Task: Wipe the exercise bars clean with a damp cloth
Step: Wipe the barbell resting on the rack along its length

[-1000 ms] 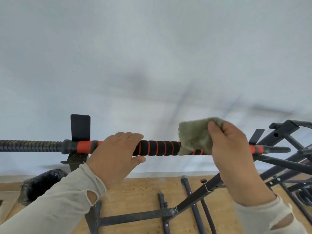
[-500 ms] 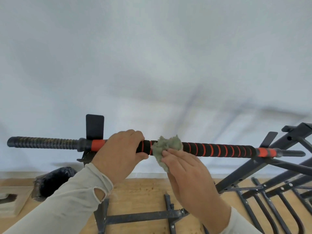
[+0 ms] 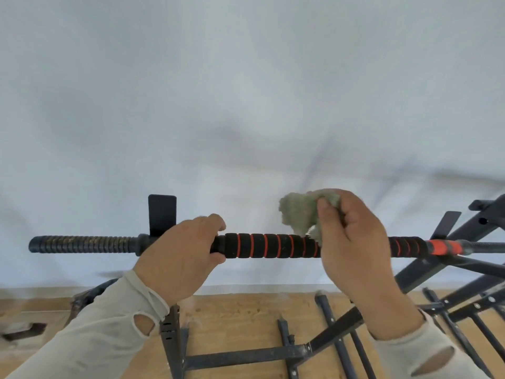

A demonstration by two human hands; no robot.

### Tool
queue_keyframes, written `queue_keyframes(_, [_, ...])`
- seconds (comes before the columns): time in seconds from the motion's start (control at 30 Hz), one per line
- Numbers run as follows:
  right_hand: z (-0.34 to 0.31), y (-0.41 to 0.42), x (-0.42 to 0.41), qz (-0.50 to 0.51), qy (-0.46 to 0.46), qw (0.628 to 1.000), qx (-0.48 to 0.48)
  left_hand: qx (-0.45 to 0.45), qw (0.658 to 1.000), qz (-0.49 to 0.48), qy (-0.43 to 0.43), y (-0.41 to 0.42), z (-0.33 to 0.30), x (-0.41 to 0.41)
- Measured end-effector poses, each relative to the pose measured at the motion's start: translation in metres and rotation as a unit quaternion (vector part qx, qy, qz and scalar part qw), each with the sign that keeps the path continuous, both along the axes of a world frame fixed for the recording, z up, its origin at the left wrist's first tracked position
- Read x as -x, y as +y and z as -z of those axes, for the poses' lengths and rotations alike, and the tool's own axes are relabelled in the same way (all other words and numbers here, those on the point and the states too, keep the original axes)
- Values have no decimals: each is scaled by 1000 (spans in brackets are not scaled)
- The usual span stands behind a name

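I see the left hand [image 3: 180, 255] curled round the bar [image 3: 269, 246]; further right along it, the right hand [image 3: 352, 242] pinches the green cloth [image 3: 299, 214], its lower edge touching the foam.

No readable text — no labels, numbers
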State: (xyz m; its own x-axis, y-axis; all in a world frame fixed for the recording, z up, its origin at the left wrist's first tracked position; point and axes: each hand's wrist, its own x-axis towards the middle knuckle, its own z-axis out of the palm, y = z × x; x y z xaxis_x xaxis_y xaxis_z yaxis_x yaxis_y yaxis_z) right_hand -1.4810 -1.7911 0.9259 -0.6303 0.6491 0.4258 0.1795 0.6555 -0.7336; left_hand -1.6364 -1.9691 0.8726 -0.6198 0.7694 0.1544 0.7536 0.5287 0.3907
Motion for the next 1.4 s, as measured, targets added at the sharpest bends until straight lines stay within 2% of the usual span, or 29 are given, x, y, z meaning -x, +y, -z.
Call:
queue_keyframes(0.07, [11, -8, 32, -48, -21, 994, -99, -2, 1000, -5, -4, 0, 0, 0])
queue_keyframes(0.1, [21, -12, 46, -78, -69, 982, -160, -5, 1000, -7, -6, 0, 0, 1])
queue_keyframes(0.17, [47, -22, 64, -144, -191, 938, -250, -10, 1000, -5, -2, -1, -1, 2])
queue_keyframes(0.2, [58, -29, 65, -167, -206, 924, -276, -9, 1000, -2, -1, -1, 0, 3])
queue_keyframes(0.3, [73, -29, 43, -201, -156, 921, -296, -11, 1000, 5, 8, -1, 3, 3])
queue_keyframes(0.4, [75, 1, 10, -209, -150, 895, -366, -4, 1000, 12, 10, -1, 4, 4])
queue_keyframes(0.5, [75, 26, -28, -188, -179, 888, -381, 10, 1000, 14, -5, 1, 2, 6])
queue_keyframes(0.6, [85, 28, -60, -198, -264, 864, -380, 8, 1000, 16, 8, 0, 2, 6])
queue_keyframes(0.67, [96, 25, -75, -149, -311, 877, -334, 11, 1000, 17, 10, 0, 0, 5])
queue_keyframes(0.7, [99, 24, -81, -92, -320, 903, -272, 15, 1000, 17, 14, 0, -1, 5])
queue_keyframes(0.73, [98, 22, -86, -41, -323, 931, -165, 18, 1000, 17, 20, 1, -1, 5])
queue_keyframes(0.8, [87, 20, -92, 26, -251, 966, 64, 20, 999, 19, 34, 1, -3, 3])
queue_keyframes(0.87, [64, 21, -94, 84, -162, 967, 180, 34, 997, 35, 59, 2, -4, 0])
queue_keyframes(0.93, [39, 22, -89, 115, -59, 962, 240, 49, 993, 59, 86, 9, -5, -2])
queue_keyframes(1.0, [20, 28, -80, 111, 10, 977, 184, 43, 992, 75, 95, 27, -6, -5])
queue_keyframes(1.1, [6, 34, -54, 72, 43, 996, -41, 25, 991, 91, 100, 61, -2, -11])
queue_keyframes(1.2, [43, 34, -19, -5, -80, 966, -245, 38, 983, 104, 148, 81, 15, -15])
queue_keyframes(1.23, [63, 34, -11, -28, -120, 954, -274, 36, 977, 104, 181, 82, 22, -14])
queue_keyframes(1.3, [87, 31, -5, -51, -136, 950, -275, 18, 969, 105, 222, 82, 31, -10])
queue_keyframes(1.4, [88, 39, -6, -59, -133, 950, -275, 16, 971, 96, 220, 85, 28, -9])
